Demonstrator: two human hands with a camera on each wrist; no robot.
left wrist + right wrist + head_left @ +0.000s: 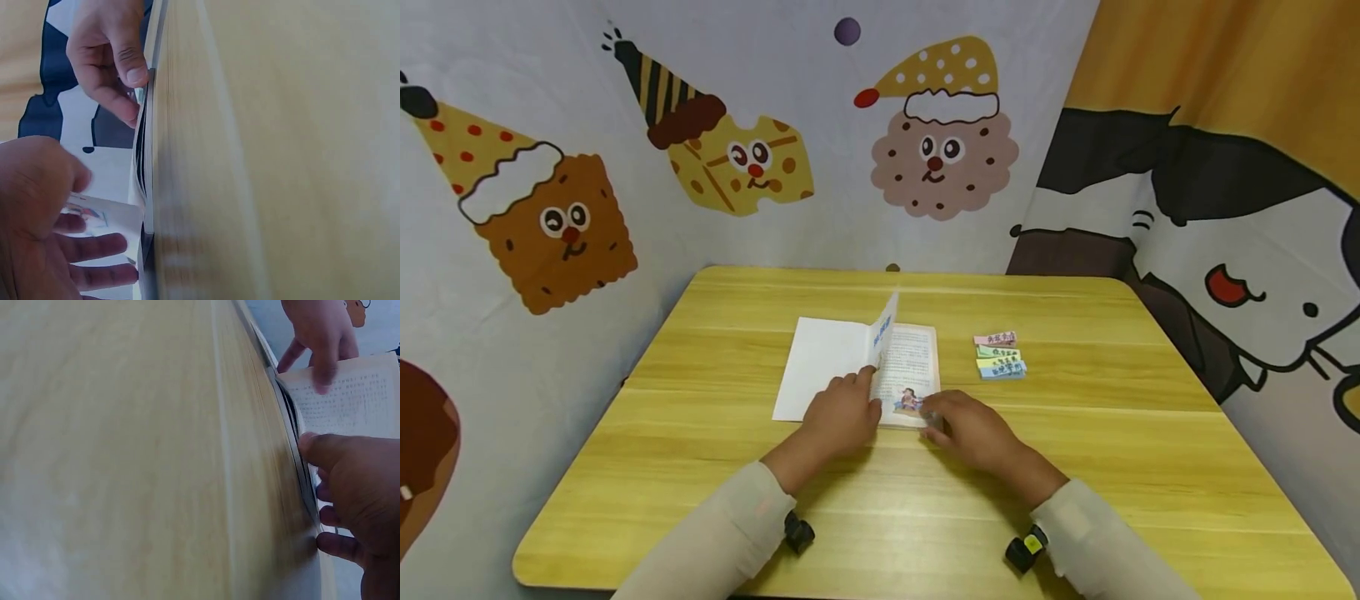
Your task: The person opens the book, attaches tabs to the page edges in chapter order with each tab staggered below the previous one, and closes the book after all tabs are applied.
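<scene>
An open book (912,354) lies on the table, with text and a small coloured picture on its right page. One leaf (883,323) with blue lettering stands up near the spine. My left hand (844,410) reaches over the left page, its forefinger against the raised leaf. In the left wrist view that hand's fingers (100,247) are spread and fairly straight beside the page. My right hand (976,429) is at the book's lower right corner. The right wrist view shows its thumb (310,445) at the page edges and its fingers lower along the book, pinching that corner.
Several coloured paper strips (1000,364) with handwriting lie right of the book, pink, green, yellow and blue. The wooden table (700,467) has rounded corners. Behind it hangs a cartoon-printed cloth (835,233). Black wrist cameras (799,533) are strapped below both sleeves.
</scene>
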